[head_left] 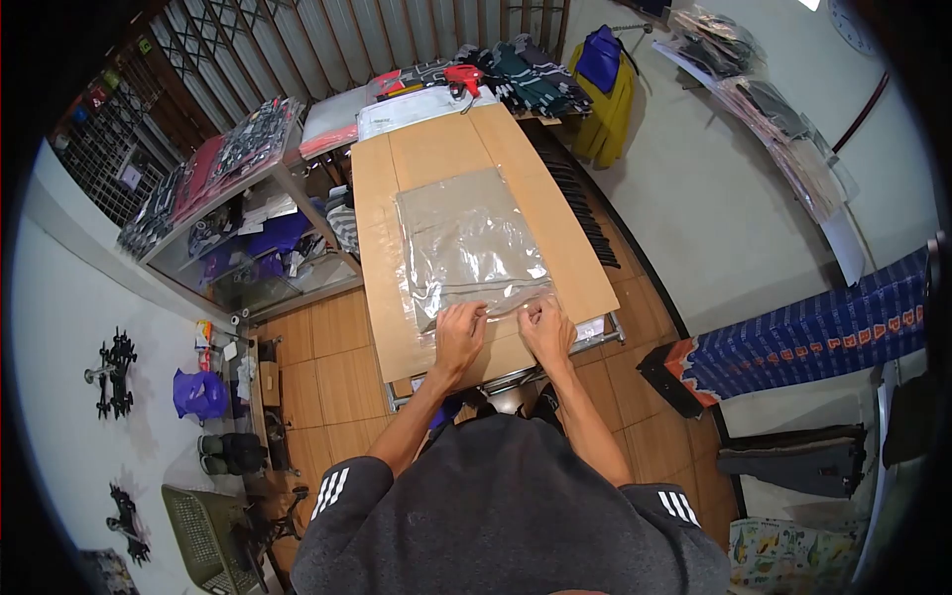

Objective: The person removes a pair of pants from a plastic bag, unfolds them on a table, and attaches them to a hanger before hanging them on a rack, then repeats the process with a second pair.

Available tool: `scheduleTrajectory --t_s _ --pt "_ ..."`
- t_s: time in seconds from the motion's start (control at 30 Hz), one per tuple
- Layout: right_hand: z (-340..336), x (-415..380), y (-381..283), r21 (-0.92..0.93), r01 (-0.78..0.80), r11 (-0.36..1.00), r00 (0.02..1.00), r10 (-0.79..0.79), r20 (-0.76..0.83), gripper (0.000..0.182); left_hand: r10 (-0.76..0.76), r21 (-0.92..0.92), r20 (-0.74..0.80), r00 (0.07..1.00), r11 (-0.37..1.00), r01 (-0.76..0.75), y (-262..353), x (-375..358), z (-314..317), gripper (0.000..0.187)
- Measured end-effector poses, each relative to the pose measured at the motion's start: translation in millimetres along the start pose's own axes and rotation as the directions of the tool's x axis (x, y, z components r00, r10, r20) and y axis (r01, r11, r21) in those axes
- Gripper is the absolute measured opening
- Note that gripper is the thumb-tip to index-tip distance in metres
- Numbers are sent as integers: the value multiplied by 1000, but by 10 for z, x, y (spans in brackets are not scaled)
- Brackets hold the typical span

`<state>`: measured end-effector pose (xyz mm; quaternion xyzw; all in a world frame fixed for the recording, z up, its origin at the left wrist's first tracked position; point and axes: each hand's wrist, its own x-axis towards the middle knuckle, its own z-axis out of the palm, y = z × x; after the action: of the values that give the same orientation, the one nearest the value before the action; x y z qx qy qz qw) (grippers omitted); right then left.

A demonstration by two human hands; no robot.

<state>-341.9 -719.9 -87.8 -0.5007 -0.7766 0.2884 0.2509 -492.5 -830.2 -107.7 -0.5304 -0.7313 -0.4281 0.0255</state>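
Note:
A clear plastic bag (466,233) with a folded grey-beige cloth inside lies flat on the wooden table (436,149). My left hand (461,332) is at the bag's near edge, left of its middle, with the fingers bent and pressed on the plastic. At the near right part of that edge, my right hand (545,325) pinches the plastic with thumb and fingers. The film between the two hands is wrinkled and shiny.
A red tool (463,81) rests on papers at the table's far end, beside folded dark garments (535,79). On the left stands a glass case (288,188) with packed clothes on top. A blue patterned box (803,337) is at the right.

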Motion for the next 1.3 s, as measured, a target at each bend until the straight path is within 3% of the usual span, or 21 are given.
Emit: scheduleTrajectory --t_s 0.2,0.4,0.5,0.8,0.93,1.3 --pt "103 -4 80 -33 24 999 998 -26 -60 19 -23 -1 -179 984 1000 23 97 275 -286 16" --pt "112 -26 57 -53 32 998 996 -36 -85 18 -21 -23 -83 996 1000 19 -32 98 -274 17" --pt "114 -21 65 -68 52 996 992 -60 -112 17 -38 72 -72 997 996 43 -161 -143 -302 18" --pt "172 -32 90 -60 95 994 987 -102 -127 17 -113 7 -238 965 993 118 -222 31 -679 13" --pt "130 -46 47 -63 76 995 991 -82 -107 19 -76 -26 -311 947 997 71 -174 325 -898 12" --pt "130 -76 30 0 40 999 990 -40 -137 21 67 -80 -232 970 993 -88 46 540 -1074 14"
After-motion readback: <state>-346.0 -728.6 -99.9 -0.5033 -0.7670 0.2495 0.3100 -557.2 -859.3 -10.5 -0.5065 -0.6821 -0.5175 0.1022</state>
